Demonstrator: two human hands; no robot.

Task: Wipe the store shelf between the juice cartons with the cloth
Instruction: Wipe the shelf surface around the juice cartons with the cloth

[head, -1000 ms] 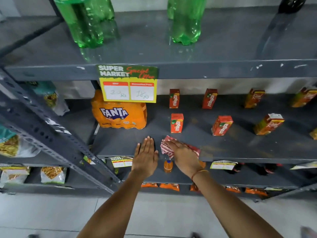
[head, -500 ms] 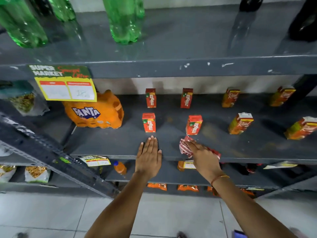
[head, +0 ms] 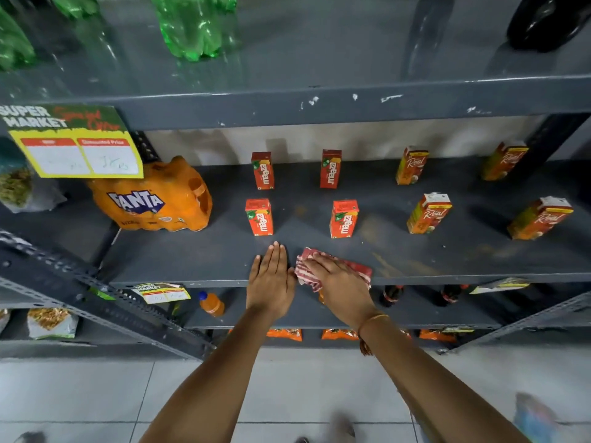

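A red-and-white striped cloth [head: 357,269] lies on the front edge of the grey shelf [head: 198,257], pressed flat under my right hand [head: 339,282]. My left hand [head: 271,279] rests flat on the shelf right beside it, fingers together, holding nothing. Behind the hands stand several small red Maaza juice cartons: a front left carton [head: 259,217], a front right carton [head: 344,219] and two more at the back [head: 263,170]. Further right stand orange Real juice cartons [head: 429,213]. The cloth sits in front of the gap between the two front Maaza cartons.
An orange Fanta pack [head: 153,203] sits at the shelf's left. A yellow price sign [head: 75,148] hangs from the upper shelf, which carries green bottles [head: 195,27]. Lower shelves hold bottles and snack packets. A slanted steel upright [head: 96,282] crosses at lower left.
My right hand has slid the cloth rightward and then back left along the front edge, ending close to my left hand. The camera view shifted right, so the shelf contents appear further left.
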